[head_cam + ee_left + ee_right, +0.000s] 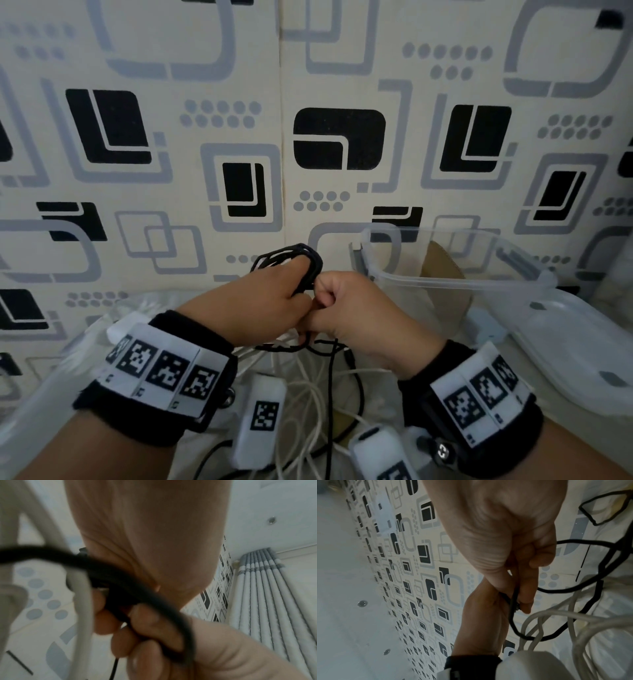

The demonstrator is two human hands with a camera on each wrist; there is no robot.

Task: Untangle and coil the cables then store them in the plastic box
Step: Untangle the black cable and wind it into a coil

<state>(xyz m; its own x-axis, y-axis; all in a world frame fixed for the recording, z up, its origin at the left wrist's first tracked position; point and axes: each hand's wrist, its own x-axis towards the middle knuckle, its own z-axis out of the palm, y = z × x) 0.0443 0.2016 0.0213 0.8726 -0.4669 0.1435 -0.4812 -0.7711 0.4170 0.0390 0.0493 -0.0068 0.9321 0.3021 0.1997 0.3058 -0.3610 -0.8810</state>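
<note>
A black cable (301, 262) is wound into a small coil that my left hand (274, 301) grips, fingers through the loops; the left wrist view shows the black cable (147, 601) running across my curled fingers (147, 623). My right hand (346, 305) meets the left one and pinches the black cable's (513, 601) loose strand between thumb and fingers (527, 588). The rest of the strand hangs down into a tangle of white cables (308, 387) below. The clear plastic box (445, 274) stands open just right of my hands.
The box's clear lid (582, 346) lies at the right. White charger blocks (263, 425) with printed tags sit among the white cables (583, 623) near me. A clear plastic sheet (41, 394) lies at the left. A patterned wall (239, 137) rises close behind.
</note>
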